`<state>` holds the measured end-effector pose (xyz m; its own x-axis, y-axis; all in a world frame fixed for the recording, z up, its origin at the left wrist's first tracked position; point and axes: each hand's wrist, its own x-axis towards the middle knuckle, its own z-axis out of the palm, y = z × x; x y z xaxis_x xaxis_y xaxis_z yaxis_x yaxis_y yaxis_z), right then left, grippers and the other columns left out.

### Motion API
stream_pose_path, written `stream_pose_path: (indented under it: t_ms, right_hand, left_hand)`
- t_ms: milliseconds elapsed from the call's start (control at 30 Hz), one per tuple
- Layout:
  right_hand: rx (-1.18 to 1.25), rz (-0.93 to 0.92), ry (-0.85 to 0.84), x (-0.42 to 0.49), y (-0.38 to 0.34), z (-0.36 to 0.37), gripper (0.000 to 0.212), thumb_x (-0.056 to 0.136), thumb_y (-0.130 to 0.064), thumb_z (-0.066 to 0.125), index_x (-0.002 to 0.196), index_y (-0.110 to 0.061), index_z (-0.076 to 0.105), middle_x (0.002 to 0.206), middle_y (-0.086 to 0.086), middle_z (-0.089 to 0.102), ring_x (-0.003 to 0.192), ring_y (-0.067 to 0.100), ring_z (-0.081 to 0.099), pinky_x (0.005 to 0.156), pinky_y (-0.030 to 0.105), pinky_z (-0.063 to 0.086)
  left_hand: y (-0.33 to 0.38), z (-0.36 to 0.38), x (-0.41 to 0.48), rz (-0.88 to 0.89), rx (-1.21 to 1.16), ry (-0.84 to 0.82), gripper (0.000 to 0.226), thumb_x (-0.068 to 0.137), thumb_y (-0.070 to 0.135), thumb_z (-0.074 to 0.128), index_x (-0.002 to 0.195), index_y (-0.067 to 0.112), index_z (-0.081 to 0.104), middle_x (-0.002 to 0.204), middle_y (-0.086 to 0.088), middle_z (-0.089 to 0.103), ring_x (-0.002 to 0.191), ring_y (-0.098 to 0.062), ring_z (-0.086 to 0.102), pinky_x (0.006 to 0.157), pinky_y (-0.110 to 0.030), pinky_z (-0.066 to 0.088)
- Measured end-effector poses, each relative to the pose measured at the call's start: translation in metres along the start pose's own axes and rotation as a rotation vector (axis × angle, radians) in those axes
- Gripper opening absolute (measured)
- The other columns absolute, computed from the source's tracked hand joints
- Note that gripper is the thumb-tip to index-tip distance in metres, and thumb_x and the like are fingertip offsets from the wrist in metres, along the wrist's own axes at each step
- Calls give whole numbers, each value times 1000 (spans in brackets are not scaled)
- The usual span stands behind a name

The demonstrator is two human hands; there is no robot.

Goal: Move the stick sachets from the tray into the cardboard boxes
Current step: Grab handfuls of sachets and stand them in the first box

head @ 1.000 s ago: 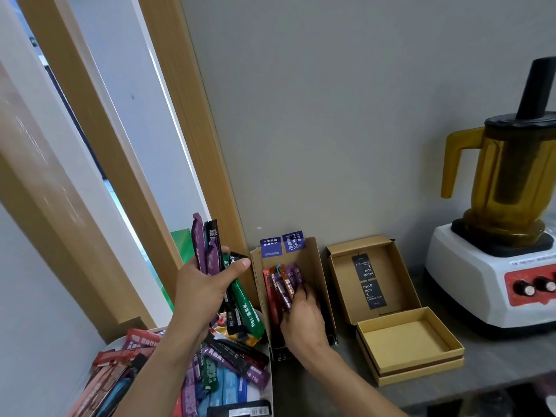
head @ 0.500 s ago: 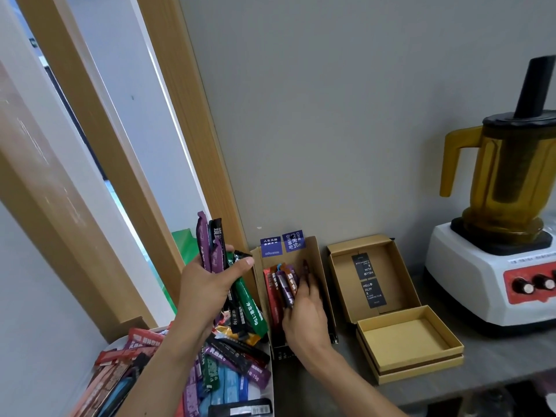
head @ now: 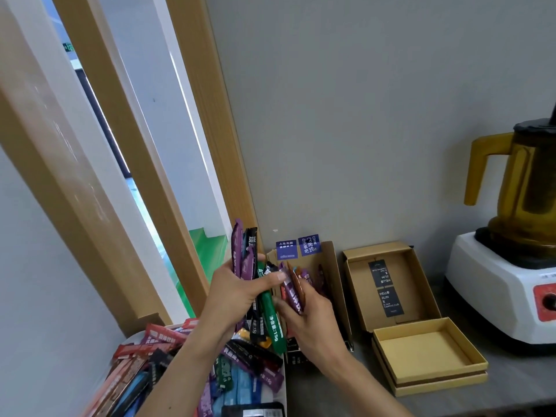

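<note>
Sachets (head: 135,374) mostly sit piled in the tray (head: 283,392) at the desk's (head: 511,386) bottom left. Left hand (head: 237,293) grips a bunch (head: 243,257) upright above the tray, fingers curled tight round it. Right hand (head: 310,320) pinches a purple sachet (head: 292,296) standing with others in the tall box (head: 332,266). Flat box (head: 421,350) just beside it lies open, and a blender (head: 505,281) sits further right.

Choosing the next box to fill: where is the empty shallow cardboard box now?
Head view, lower right: the shallow empty cardboard box sits on the grey counter, between the sachet-filled box and the white blender base.
</note>
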<state>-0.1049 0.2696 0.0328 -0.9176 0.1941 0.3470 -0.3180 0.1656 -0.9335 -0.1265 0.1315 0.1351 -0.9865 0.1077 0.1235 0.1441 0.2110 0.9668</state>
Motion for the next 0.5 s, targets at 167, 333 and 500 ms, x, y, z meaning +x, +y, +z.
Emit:
stream_pose_path:
  t_ms: [167,333,500]
  right_hand:
    - [245,79,-3,-6,1,-13,44,100,-63,53,130,-30,50,94,9,72,79,26,72,71,46,61]
    - [488,335,-68,-7,2,-22,45,112,-30,32,94,-30,73,94,19,63,70,33,55,61,40,46]
    - [513,338,-72,-3,9,-21,34,111,-24,42,105,-7,70,85,14,66,65,20,60,65,35,52]
  left_hand:
    - [-3,-7,9,17,-57,139,31,78,10,89,102,18,73,88,-12,78,83,-32,79,78,-43,64]
    - [0,-16,11,16,-124,138,26,81,7,86,102,17,73,96,-21,78,82,-32,79,81,-46,64]
    - [-2,-22,12,24,-146,161,25,82,8,85,102,16,73,97,-22,77,85,-34,78,80,-46,64]
